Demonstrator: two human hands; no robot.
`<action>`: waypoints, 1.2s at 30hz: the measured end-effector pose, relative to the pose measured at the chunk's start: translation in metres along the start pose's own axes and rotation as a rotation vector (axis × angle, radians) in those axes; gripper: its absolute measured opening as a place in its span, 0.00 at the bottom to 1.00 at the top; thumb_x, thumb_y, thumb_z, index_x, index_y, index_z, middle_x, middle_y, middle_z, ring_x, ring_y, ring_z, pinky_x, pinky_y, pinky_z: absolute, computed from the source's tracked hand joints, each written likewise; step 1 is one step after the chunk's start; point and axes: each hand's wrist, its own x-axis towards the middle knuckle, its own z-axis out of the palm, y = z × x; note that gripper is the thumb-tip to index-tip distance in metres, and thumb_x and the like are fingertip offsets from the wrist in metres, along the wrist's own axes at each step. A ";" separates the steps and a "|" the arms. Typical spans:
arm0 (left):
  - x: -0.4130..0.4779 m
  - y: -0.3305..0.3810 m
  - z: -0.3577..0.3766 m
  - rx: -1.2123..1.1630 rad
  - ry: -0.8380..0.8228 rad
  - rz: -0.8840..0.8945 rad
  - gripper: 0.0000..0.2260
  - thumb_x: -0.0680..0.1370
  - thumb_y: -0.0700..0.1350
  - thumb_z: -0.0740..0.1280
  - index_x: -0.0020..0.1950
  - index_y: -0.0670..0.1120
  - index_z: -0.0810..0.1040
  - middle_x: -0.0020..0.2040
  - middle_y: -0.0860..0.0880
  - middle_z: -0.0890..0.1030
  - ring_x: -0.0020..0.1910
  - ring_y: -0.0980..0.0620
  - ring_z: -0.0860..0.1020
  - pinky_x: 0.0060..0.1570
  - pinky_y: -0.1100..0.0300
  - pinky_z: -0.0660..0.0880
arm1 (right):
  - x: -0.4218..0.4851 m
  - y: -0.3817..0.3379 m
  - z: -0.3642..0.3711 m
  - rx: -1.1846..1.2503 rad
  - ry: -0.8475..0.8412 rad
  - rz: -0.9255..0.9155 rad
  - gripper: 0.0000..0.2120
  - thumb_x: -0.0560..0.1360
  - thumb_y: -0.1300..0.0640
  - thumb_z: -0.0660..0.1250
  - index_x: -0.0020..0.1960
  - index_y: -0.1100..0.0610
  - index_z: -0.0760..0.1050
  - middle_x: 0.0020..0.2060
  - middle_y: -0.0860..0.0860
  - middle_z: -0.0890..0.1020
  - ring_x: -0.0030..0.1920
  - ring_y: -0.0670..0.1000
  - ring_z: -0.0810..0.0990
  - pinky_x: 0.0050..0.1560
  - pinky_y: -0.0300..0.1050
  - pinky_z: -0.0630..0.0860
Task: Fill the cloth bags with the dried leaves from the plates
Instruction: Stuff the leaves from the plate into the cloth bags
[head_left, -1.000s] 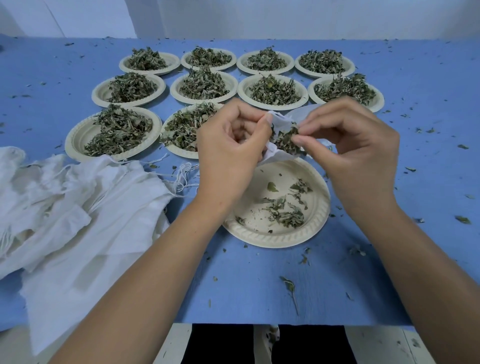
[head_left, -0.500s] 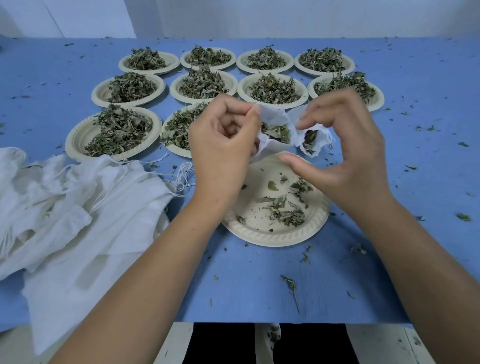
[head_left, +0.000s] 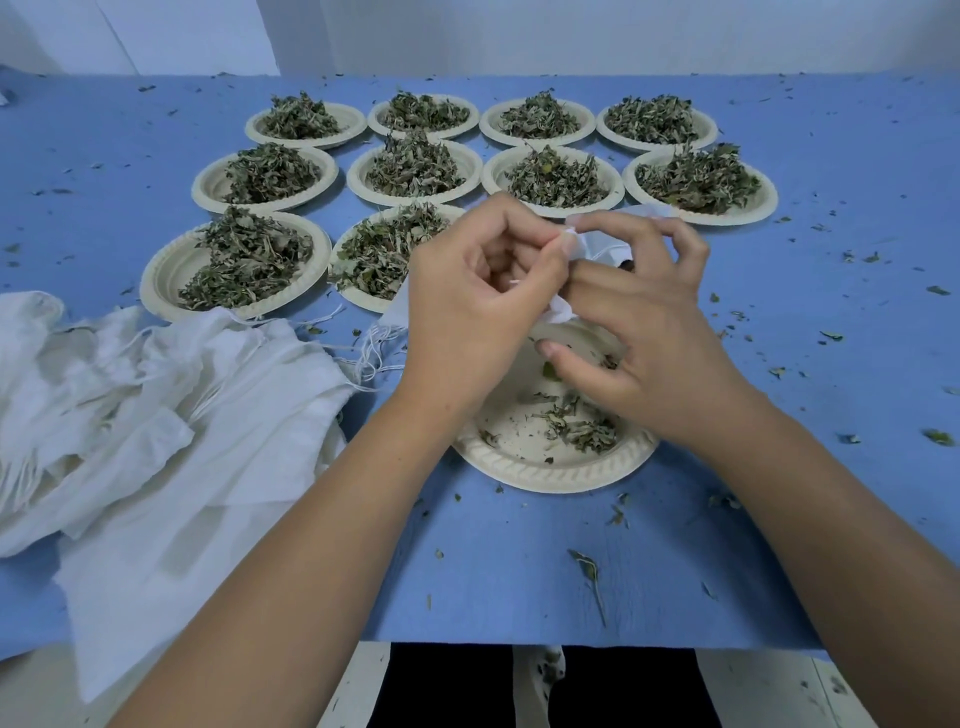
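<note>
Both hands meet above the near plate (head_left: 550, 478), and between them they cover most of the small cloth bag (head_left: 597, 248). Only white scraps of it show past the knuckles, so its mouth and its filling cannot be made out. The left hand (head_left: 478, 306) has curled fingers (head_left: 535, 228) pinching the bag's upper edge. The right hand (head_left: 654, 332) arches over the bag, its fingers (head_left: 639, 223) bent round the cloth, and it hides the plate's far side. A few dried leaves (head_left: 582, 428) lie on the visible part. The left wrist partly blocks one of ten heaped plates (head_left: 205, 189). A pile of bags (head_left: 171, 405) overhangs the worktop (head_left: 519, 571) and is cut off at the left.
</note>
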 end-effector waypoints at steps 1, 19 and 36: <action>0.000 -0.001 0.000 0.007 0.019 0.002 0.10 0.76 0.36 0.70 0.39 0.50 0.77 0.29 0.56 0.76 0.26 0.57 0.72 0.27 0.63 0.70 | 0.001 0.000 -0.001 0.017 0.007 0.012 0.11 0.74 0.51 0.61 0.46 0.54 0.80 0.48 0.40 0.80 0.68 0.52 0.67 0.65 0.53 0.51; 0.007 -0.006 -0.004 -0.048 0.313 -0.103 0.07 0.77 0.36 0.68 0.39 0.44 0.76 0.26 0.54 0.75 0.22 0.57 0.71 0.25 0.66 0.68 | -0.005 -0.001 -0.012 0.341 0.370 0.109 0.15 0.73 0.59 0.56 0.41 0.62 0.80 0.41 0.51 0.83 0.49 0.54 0.79 0.59 0.58 0.67; 0.006 -0.004 -0.002 -0.071 0.308 -0.126 0.08 0.78 0.35 0.67 0.39 0.43 0.76 0.26 0.52 0.74 0.21 0.57 0.70 0.24 0.65 0.67 | -0.004 -0.010 -0.001 0.456 -0.314 0.048 0.22 0.81 0.53 0.53 0.43 0.64 0.80 0.39 0.53 0.82 0.45 0.52 0.79 0.50 0.50 0.73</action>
